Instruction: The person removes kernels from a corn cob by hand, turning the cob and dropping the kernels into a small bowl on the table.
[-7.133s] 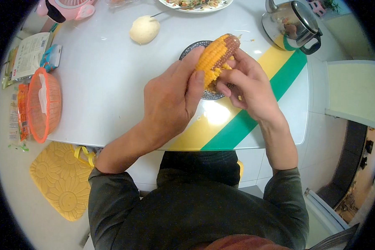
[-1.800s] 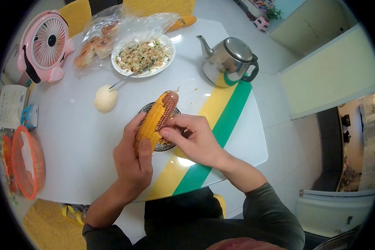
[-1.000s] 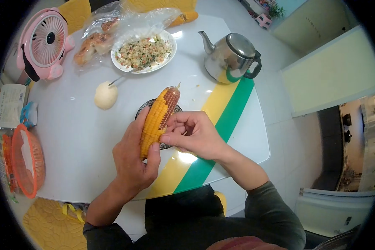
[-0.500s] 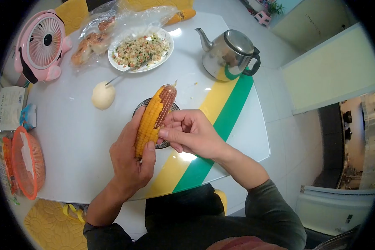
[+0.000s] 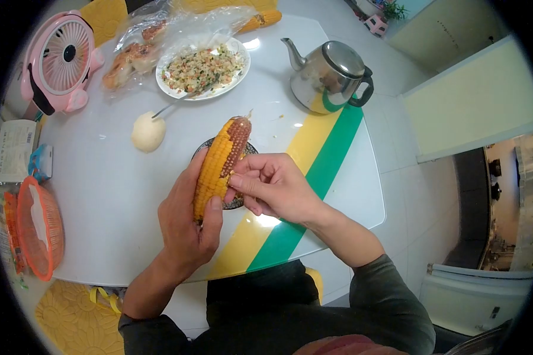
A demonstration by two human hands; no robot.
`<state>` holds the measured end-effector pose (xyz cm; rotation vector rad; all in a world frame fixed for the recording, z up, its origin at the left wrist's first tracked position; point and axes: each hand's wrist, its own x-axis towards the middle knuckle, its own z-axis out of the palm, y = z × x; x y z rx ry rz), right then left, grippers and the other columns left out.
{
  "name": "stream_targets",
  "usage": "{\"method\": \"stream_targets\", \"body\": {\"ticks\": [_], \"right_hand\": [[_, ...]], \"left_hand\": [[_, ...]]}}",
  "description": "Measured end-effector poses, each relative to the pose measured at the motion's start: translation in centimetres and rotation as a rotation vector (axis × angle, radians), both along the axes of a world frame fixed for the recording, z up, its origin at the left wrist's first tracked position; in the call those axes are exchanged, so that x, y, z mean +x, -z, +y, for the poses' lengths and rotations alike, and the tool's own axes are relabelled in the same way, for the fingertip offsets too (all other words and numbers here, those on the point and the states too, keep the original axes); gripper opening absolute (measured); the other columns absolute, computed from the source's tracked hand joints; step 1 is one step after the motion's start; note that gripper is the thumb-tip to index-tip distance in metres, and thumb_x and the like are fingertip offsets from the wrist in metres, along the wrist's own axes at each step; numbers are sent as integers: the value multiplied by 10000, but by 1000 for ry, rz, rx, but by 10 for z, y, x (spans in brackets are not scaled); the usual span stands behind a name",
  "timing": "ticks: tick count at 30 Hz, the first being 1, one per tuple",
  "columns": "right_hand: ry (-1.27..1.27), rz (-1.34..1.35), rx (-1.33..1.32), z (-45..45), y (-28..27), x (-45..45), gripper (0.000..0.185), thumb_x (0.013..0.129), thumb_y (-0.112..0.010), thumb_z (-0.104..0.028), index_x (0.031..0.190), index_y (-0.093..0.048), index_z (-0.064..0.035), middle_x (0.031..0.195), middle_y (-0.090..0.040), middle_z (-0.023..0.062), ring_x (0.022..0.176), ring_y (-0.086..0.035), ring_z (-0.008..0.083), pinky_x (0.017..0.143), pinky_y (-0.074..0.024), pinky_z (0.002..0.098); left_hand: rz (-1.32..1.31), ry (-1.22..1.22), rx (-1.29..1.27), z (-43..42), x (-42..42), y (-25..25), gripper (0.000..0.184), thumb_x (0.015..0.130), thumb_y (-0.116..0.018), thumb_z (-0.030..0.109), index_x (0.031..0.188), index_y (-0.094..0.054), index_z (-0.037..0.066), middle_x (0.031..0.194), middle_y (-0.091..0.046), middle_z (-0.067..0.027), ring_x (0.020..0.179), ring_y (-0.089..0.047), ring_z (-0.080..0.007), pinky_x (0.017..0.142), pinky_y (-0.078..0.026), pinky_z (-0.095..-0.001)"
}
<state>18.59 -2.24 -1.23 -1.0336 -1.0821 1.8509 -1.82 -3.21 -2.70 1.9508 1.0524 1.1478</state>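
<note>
My left hand (image 5: pixel 186 216) is wrapped round the lower part of a corn cob (image 5: pixel 214 168), its thumb lying across the front. The cob leans with its tip up and to the right. Yellow kernels cover its left side, while a bare reddish-brown strip runs along the upper right. My right hand (image 5: pixel 272 183) is closed in a pinch at the cob's right edge, thumb and finger on the kernels there. Beneath the cob is a dark patterned bowl (image 5: pixel 237 203), mostly hidden by the cob and my hands; a few yellow bits show in it.
A plate of fried rice (image 5: pixel 241 76) with a spoon stands behind, beside bagged bread (image 5: pixel 130 62) and another corn cob (image 5: pixel 265 19). A pale bun (image 5: pixel 148 132) lies left of the bowl. A steel kettle (image 5: pixel 323 80) is at right; a pink fan (image 5: pixel 59 59) and orange basket (image 5: pixel 47 236) are at left.
My right thumb has shifted slightly up along the cob's edge. The left hand keeps the same grip, and the whole view has moved only a little.
</note>
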Motion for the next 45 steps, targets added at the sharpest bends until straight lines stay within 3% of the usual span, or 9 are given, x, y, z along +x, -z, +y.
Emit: {"method": "stream_targets", "body": {"ticks": [1, 4, 7, 14, 25, 28, 31, 40, 45], "right_hand": [[2, 4, 9, 0, 2, 0, 178, 1053, -643, -150, 1097, -667, 21, 898, -753, 74, 558, -559, 49, 497, -395, 197], [19, -1, 49, -1, 7, -3, 178, 1058, -627, -144, 1087, -671, 26, 899, -754, 75, 556, -564, 53, 496, -402, 203], [24, -45, 79, -1, 6, -3, 192, 1060, -599, -132, 1074, -668, 47, 882, -754, 86, 561, -579, 63, 523, -434, 220], [12, -93, 64, 0, 5, -1, 175, 1033, -578, -84, 1054, -659, 69, 883, -761, 104, 572, -596, 72, 546, -460, 227], [-10, -20, 25, -1, -1, -2, 211, 1004, -706, -120, 1127, -665, 47, 877, -753, 62, 584, -576, 32, 503, -381, 182], [15, 27, 4, -1, -1, -3, 240, 1000, -723, -143, 1093, -662, 69, 842, -749, 98, 582, -601, 67, 539, -452, 215], [-3, 54, -23, -1, -3, -2, 247, 1001, -722, -163, 1091, -666, 60, 856, -753, 94, 583, -601, 59, 534, -448, 209], [-56, 24, 11, 1, -4, -1, 271, 1001, -717, -195, 1159, -692, 24, 862, -753, 56, 568, -582, 33, 430, -354, 188], [-47, 30, -8, 0, -9, 2, 276, 1008, -712, -193, 1183, -682, 18, 882, -745, 48, 575, -579, 36, 456, -377, 194]], "left_hand": [[-1, 6, -61, -2, 0, -3, 544, 980, -459, 83, 1491, -447, -103, 1353, -624, -274, 1243, -637, -332, 1087, -468, -410], [0, 6, -67, -2, 0, -4, 539, 979, -459, 78, 1487, -451, -103, 1352, -625, -273, 1238, -640, -333, 1086, -470, -410], [6, -22, 94, 4, 0, 6, 573, 927, -559, 50, 1475, -465, -88, 1162, -680, -271, 1013, -730, -377, 879, -576, -415], [17, -8, 70, 1, -1, 4, 563, 932, -576, 51, 1471, -473, -79, 1175, -683, -269, 1013, -736, -367, 883, -578, -406], [13, -22, 54, 6, 0, 9, 555, 940, -578, 39, 1475, -473, -66, 1226, -679, -262, 1065, -733, -349, 916, -574, -382], [-34, -22, -2, 5, 1, 7, 555, 940, -570, 39, 1476, -473, -66, 1236, -680, -260, 1077, -732, -345, 926, -573, -384], [-25, -25, 6, 3, 0, 4, 552, 942, -561, 37, 1477, -474, -65, 1242, -681, -258, 1077, -734, -346, 925, -574, -388], [15, 0, 77, 9, 0, -2, 527, 950, -596, 60, 1456, -503, -53, 1192, -702, -236, 1012, -748, -339, 872, -587, -383], [51, 25, 160, 19, -2, -3, 539, 903, -669, 77, 1414, -543, -38, 1073, -714, -214, 877, -744, -305, 768, -587, -362]]}}
